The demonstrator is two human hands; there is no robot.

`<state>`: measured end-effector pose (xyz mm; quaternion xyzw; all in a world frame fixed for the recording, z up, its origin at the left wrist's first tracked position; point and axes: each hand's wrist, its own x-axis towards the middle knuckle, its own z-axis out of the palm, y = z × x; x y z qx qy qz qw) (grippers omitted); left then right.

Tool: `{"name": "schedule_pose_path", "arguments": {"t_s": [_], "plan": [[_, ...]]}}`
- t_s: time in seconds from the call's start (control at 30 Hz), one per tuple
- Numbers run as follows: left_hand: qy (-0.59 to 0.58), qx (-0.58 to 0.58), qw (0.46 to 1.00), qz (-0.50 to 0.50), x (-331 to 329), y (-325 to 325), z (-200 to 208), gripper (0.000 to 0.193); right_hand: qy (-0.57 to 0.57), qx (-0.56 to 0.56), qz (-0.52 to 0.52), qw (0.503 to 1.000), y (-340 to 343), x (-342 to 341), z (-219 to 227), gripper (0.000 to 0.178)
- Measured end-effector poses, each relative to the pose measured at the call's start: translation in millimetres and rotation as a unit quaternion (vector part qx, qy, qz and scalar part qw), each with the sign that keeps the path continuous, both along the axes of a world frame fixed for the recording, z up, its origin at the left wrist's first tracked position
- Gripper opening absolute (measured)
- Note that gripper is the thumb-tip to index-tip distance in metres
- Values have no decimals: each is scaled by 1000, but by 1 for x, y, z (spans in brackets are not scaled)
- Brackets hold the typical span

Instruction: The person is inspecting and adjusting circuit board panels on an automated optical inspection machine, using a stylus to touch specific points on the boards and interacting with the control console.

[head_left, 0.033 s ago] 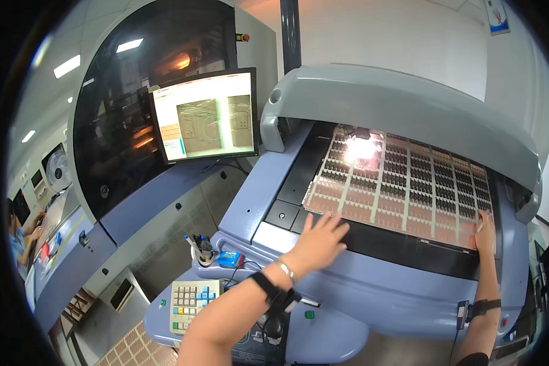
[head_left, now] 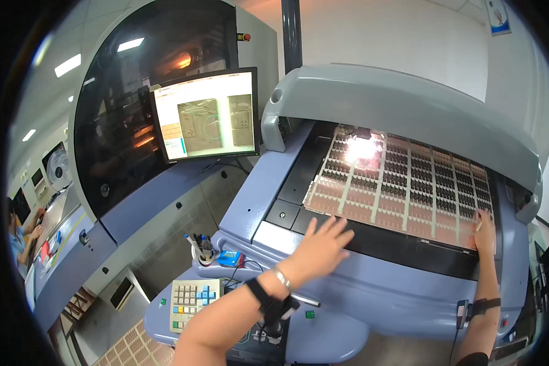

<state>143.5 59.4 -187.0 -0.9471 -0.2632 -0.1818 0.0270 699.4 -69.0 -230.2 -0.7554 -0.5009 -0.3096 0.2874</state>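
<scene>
copper-coloured circuit panel (head_left: 402, 190) lies at three o'clock; the spread left hand (head_left: 318, 251) has drifted slightly toward five o'clock; the right hand (head_left: 485, 233) stays at the panel's four-o'clock edge, grip unclear.

Glare (head_left: 363, 148) whites out a patch near the far left corner of the copper-toned panel (head_left: 402, 186); ceiling lights (head_left: 68, 66) shine, orange reflections (head_left: 182, 60) streak a dark cover (head_left: 119, 125), straight lines bow toward black rims.

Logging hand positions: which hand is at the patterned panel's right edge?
The right hand; the left hand is spread near the front edge of the patterned panel.
</scene>
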Motion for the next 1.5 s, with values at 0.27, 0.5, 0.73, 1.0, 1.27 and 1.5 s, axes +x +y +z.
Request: {"name": "schedule_pose_path", "arguments": {"t_s": [0.27, 0.5, 0.73, 1.0, 1.27, 1.5], "plan": [[10, -194, 976, -98, -126, -141, 36, 48, 43, 109, 77, 990, 22, 1, -5, 47], [-123, -351, 912, 171, -226, -210, 28, 36, 59, 6, 182, 982, 80, -145, 22, 29], [-191, -335, 893, 232, -275, -235, 1, 34, 10, -34, 138, 990, 100, -156, 6, 28], [-215, -309, 883, 280, -291, -239, -9, 29, 4, -66, 141, 988, 101, -165, 7, 28], [-355, -51, 819, 447, -358, -211, -102, 18, -27, -61, 113, 991, 70, -216, 20, 32], [-244, -14, 879, 409, -395, -168, -148, 35, 68, 43, 357, 931, 4, -401, -17, 31]]}}
